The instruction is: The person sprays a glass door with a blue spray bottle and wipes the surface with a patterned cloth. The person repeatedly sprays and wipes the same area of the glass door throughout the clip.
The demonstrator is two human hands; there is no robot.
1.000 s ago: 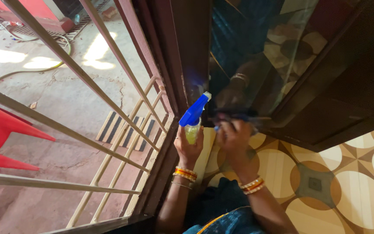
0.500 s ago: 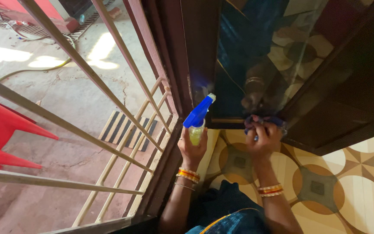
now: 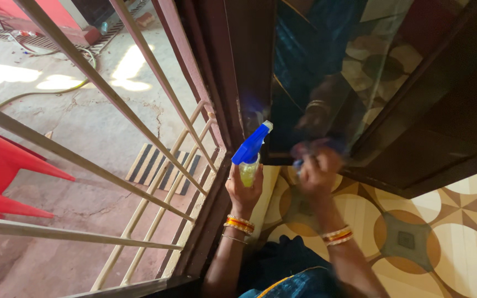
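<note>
The left hand (image 3: 243,186) is wrapped tight around a spray bottle (image 3: 249,157), pale yellow liquid in its body and a blue trigger head aimed up toward one o'clock at the glass. The right hand (image 3: 316,172) is bunched closed on a bluish cloth (image 3: 314,148), blurred with movement, pressed at the bottom edge of the glass pane (image 3: 327,72) of a dark wooden door (image 3: 443,127).

Judging from where the cloth sits, the wiping is under way low on the pane, right against the bottom rail. I cannot tell from the reflections how much of the glass above is already clean; the upper stretch toward twelve o'clock shows no cloth on it now, and it looks like the larger share of the surface.

For room: the hands work close together, the bottle just beside the cloth at its nine o'clock. Immediately at ten o'clock of the bottle stands the dark door frame (image 3: 216,99), and beyond it the slanted metal grille (image 3: 139,132) with a striped mat (image 3: 161,165) and a red plastic chair (image 3: 6,176) outside, so there is little slack on that side. Toward three and four o'clock the patterned tile floor (image 3: 443,237) lies open. The door's lower corner juts out at four o'clock of the cloth, an edge to mind.
</note>
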